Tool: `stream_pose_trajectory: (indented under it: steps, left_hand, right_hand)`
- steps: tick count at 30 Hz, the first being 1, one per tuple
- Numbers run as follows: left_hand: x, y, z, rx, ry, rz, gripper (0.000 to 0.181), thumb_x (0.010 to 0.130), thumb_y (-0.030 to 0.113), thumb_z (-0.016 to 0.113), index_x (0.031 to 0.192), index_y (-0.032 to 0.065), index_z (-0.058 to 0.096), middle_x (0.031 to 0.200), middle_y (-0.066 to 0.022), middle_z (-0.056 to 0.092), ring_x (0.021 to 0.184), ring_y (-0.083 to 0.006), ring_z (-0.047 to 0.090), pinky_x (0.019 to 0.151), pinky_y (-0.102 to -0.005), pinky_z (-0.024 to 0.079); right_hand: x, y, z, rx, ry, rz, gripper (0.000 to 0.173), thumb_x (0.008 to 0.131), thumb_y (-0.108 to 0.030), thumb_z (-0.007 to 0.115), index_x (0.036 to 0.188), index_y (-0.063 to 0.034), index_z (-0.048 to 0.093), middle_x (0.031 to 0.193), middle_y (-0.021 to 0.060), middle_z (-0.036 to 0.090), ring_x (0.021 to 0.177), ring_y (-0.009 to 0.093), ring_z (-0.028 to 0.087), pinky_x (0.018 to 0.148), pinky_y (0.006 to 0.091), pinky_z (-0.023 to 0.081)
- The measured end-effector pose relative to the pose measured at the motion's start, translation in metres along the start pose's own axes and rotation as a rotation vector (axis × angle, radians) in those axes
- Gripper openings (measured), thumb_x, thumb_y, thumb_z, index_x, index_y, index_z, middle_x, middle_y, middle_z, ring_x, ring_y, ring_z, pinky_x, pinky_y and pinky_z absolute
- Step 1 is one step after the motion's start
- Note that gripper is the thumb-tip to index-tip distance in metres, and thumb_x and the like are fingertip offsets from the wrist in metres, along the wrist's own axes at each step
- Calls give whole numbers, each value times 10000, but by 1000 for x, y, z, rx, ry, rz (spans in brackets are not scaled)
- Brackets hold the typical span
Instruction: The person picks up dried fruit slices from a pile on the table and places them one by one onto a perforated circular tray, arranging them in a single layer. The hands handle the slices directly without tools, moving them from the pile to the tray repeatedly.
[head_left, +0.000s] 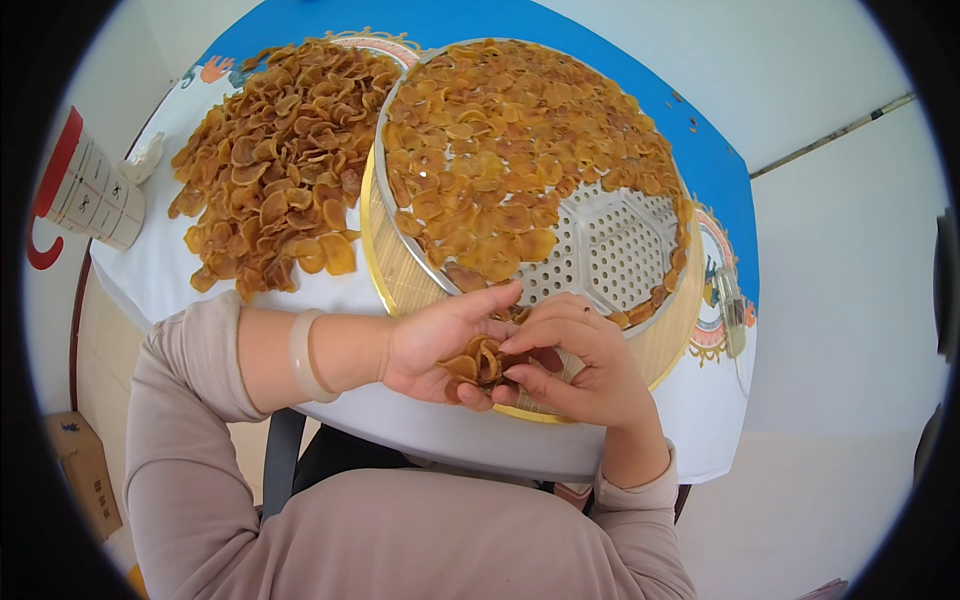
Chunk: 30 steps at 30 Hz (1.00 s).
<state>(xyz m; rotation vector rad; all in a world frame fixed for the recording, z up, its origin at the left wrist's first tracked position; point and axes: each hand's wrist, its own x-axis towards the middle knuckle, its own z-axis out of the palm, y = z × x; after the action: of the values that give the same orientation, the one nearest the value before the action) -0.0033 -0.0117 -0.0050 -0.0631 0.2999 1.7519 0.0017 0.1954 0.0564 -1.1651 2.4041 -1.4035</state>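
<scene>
Cupped palm up, my left hand (431, 349) holds a small bunch of dried amber-brown slices (476, 364), which look like dried root or fruit. The thumb and forefinger of my right hand (585, 360) pinch at the slices in that palm. Just beyond both hands lies a round perforated metal steamer tray (630, 244), its far and left parts covered with overlapping flat slices (517, 142). A thin row of slices also follows its near right rim. Bare holes show at its lower right. Beneath the tray is a round woven bamboo mat (409, 281) with a yellow edge.
A large heap of loose slices (292, 150) lies left of the tray on the white and blue tablecloth (675, 420). At the far left stands a checked cup with a red lid (97, 187). A clear plastic item (727, 311) lies at the right. A cardboard box (86, 472) is on the floor.
</scene>
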Motion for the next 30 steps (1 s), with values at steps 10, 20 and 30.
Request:
stream_pose_trajectory:
  steps: [10, 20, 30]
  left_hand:
    - [1, -3, 4, 105, 35, -38, 771, 941, 791, 236, 1083, 141, 626, 914, -62, 609, 612, -155, 504, 480, -234, 333]
    - [1, -3, 12, 169, 124, -50, 798, 946, 788, 127, 985, 148, 601, 847, -26, 563, 659, -159, 469, 562, -285, 368]
    - [6, -8, -16, 13, -32, 8, 768, 956, 762, 283, 1161, 106, 625, 976, -72, 655, 825, -217, 617, 689, -313, 507]
  right_hand:
    - [4, -14, 19, -140, 14, -149, 278, 722, -138, 827, 987, -119, 745, 1017, 26, 654, 980, 245, 595, 890, 358, 433]
    - [1, -11, 28, -94, 71, -149, 253, 644, -88, 853, 849, -117, 707, 1059, 54, 645, 1016, 253, 570, 885, 358, 418]
    - [1, -23, 28, -283, 8, -106, 265, 594, -102, 858, 771, -132, 662, 1158, 51, 622, 1107, 279, 564, 918, 379, 422]
